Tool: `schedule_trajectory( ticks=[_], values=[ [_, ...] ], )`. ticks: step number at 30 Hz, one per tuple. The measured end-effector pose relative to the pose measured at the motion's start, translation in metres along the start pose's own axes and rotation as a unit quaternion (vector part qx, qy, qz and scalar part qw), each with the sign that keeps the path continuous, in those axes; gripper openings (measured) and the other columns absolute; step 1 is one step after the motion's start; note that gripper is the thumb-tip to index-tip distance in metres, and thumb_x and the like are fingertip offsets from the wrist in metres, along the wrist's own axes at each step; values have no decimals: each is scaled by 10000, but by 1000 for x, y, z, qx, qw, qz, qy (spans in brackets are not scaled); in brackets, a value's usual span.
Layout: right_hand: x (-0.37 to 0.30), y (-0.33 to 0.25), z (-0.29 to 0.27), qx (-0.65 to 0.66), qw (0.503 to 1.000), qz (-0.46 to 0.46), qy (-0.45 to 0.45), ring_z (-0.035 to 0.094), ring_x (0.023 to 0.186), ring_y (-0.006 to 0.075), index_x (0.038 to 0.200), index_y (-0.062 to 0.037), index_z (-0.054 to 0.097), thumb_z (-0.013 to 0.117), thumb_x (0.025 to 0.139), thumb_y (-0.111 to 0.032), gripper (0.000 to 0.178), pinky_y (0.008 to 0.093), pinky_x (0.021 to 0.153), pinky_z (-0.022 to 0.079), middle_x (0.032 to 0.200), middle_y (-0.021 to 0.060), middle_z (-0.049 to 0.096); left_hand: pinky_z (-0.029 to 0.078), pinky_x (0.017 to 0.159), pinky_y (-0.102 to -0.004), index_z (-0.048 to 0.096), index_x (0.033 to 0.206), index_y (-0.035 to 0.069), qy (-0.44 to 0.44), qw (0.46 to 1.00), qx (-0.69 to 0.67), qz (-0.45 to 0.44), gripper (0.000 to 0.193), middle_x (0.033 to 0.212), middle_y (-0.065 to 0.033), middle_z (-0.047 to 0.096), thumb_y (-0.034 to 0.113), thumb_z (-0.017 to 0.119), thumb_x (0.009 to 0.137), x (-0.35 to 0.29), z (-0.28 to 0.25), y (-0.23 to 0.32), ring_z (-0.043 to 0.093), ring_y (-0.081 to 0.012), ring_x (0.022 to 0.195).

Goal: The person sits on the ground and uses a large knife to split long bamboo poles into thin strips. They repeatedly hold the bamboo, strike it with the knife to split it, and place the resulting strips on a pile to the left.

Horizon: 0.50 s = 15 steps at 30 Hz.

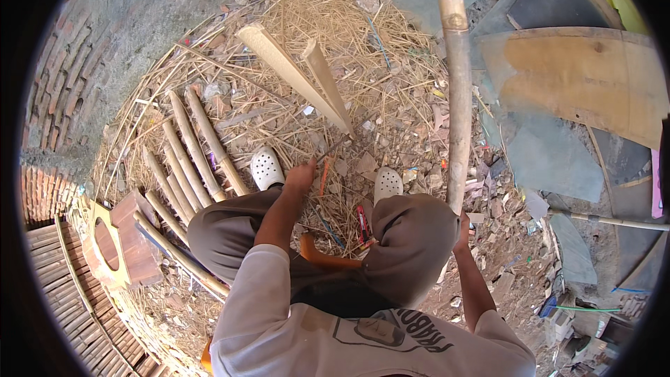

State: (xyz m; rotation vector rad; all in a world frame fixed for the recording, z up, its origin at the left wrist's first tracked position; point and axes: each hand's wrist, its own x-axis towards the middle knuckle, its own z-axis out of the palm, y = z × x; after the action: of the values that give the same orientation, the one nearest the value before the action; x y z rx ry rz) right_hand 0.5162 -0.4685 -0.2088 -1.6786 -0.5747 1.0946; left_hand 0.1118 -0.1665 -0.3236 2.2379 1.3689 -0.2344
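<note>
My left hand (301, 176) is closed round the end of a thin dark tool (333, 149) that looks like a knife blade. Its far end reaches the foot of two pale split bamboo pieces (293, 77), which spread apart upward in a V. Whether the blade touches them, I cannot tell. On the right, a long round bamboo pole (457, 98) stands roughly upright beside my knee. My right hand (462, 232) is at its lower end, fingers partly hidden, and appears wrapped round it.
Several bamboo poles (188, 146) lie in a row at the left. Straw (328, 0) and broken rubble cover the ground. White clogs (266, 167) are on my feet. Flat boards and sheets (579, 77) lie at the right. A brick wall (77, 77) rises at the left.
</note>
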Motion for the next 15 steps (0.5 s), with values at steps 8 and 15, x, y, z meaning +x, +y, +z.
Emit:
schedule_trajectory(
  ticks=[8, 15],
  values=[
    [-22, 49, 10, -147, 988, -5, 45, 666, 827, 212, 1044, -9, 631, 760, 761, -137, 336, 344, 744, 533, 918, 57, 698, 554, 728, -475, 496, 1212, 89, -21, 1000, 6, 10, 322, 918, -217, 695, 158, 539, 901, 5, -41, 19, 694, -374, 848],
    [-13, 32, 12, -153, 987, -14, 35, 663, 823, 210, 1042, -8, 630, 756, 766, -140, 331, 343, 740, 530, 915, 56, 696, 558, 701, -481, 502, 1207, 97, 27, 999, 13, 28, 330, 910, -208, 697, 139, 552, 883, 0, -22, 7, 696, -376, 816]
  ],
)
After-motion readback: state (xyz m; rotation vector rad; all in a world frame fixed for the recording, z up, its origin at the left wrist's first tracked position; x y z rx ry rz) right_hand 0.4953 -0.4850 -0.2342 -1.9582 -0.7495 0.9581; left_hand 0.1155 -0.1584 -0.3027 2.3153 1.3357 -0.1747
